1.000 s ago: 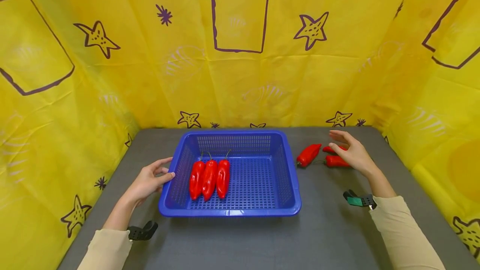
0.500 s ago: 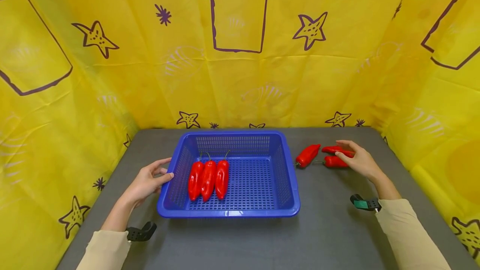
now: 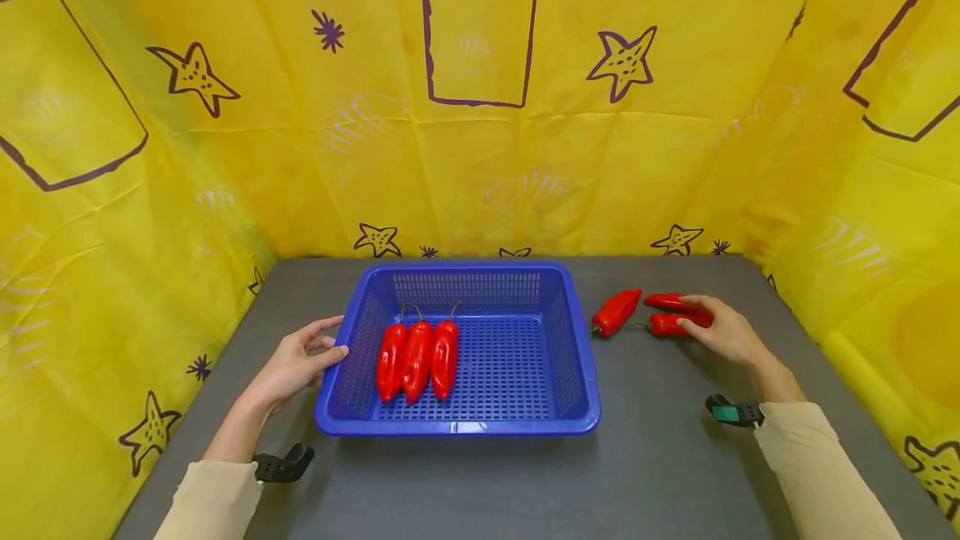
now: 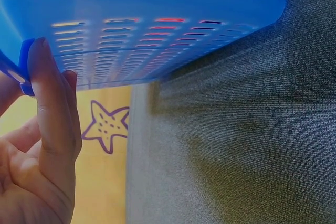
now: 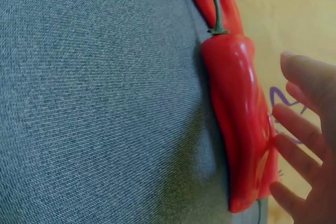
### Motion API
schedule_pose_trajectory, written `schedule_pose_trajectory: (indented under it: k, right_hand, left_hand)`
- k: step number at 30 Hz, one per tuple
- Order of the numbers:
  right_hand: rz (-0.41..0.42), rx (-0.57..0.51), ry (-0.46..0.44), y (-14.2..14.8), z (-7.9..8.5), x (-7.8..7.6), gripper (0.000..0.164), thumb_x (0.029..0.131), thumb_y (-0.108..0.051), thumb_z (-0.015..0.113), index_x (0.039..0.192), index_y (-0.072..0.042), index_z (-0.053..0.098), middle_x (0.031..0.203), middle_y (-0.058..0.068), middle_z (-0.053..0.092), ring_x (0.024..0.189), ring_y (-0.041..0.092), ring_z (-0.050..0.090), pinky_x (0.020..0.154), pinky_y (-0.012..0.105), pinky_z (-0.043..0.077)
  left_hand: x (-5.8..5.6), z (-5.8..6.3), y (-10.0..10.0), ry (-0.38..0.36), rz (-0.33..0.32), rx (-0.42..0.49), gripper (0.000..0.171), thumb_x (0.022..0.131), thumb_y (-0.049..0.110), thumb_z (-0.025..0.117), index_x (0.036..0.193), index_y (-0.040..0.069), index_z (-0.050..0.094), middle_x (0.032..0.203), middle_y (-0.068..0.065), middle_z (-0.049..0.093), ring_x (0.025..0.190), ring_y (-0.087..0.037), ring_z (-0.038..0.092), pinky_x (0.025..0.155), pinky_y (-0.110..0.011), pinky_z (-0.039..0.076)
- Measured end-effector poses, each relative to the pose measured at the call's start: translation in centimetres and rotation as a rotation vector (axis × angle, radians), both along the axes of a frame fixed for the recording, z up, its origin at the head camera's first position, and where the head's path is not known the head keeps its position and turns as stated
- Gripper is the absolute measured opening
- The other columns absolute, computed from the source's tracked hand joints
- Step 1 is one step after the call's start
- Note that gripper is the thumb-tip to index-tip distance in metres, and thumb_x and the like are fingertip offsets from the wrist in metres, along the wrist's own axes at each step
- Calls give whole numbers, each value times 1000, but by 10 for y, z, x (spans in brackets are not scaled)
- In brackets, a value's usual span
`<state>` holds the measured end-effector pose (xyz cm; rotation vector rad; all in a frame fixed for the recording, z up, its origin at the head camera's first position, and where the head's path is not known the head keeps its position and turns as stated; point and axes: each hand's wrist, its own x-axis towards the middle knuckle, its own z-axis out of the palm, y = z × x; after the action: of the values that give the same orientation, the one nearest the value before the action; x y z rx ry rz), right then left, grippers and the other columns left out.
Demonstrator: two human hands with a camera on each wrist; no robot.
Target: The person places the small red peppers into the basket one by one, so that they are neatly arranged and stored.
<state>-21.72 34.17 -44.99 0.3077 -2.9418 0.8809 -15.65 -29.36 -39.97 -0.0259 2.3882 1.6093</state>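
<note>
My left hand (image 3: 292,367) pinches the left rim of a blue plastic basket (image 3: 457,427), thumb on the rim; in the left wrist view its fingers (image 4: 50,103) lie along the outer wall. Three red chili peppers (image 3: 417,361) with green stems lie side by side in the basket's left half. To the right, my right hand (image 3: 727,336) hovers over two more peppers, a front one (image 3: 663,324) and a back one (image 3: 663,301). The right wrist view has the fingers spread beside the front pepper (image 5: 236,124), its green stem pointing away from the palm.
Another red pepper (image 3: 617,312) lies on the grey tabletop (image 3: 465,490), between the basket and the right hand. Yellow cloth (image 3: 480,173) with dark starfish drawings walls off the back and both sides.
My right hand has come down and a little to the right, closer over the pair of peppers. The left hand and the basket have stayed in place.
</note>
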Motion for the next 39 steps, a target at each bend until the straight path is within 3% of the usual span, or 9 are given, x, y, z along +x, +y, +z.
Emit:
schedule_pose_trajectory:
  k: [8,24,39]
  right_hand:
    - [41,22,69,1,-7,-4,45,86,-26,65,122,-1,55,117,27,55,107,44,46,88,57,35]
    - [11,122,-9,1,-22,-11,50,85,-35,63,123,-3,54,123,28,52,107,47,49,77,70,35]
    - [40,88,-36,-3,-16,-9,50,85,-32,65,122,0,54,119,28,54,99,41,53,82,55,43]
  left_hand:
    - [0,2,-1,3,-12,3,68,88,23,63,143,7,27,103,-24,55,71,-28,66,62,-42,56]
    - [-1,4,2,-10,5,-52,69,86,26,65,142,9,29,103,-22,56,72,-26,66,63,-41,56]
    - [-1,3,1,-10,4,-49,69,86,27,65,143,9,29,103,-22,55,72,-27,66,63,-41,56]
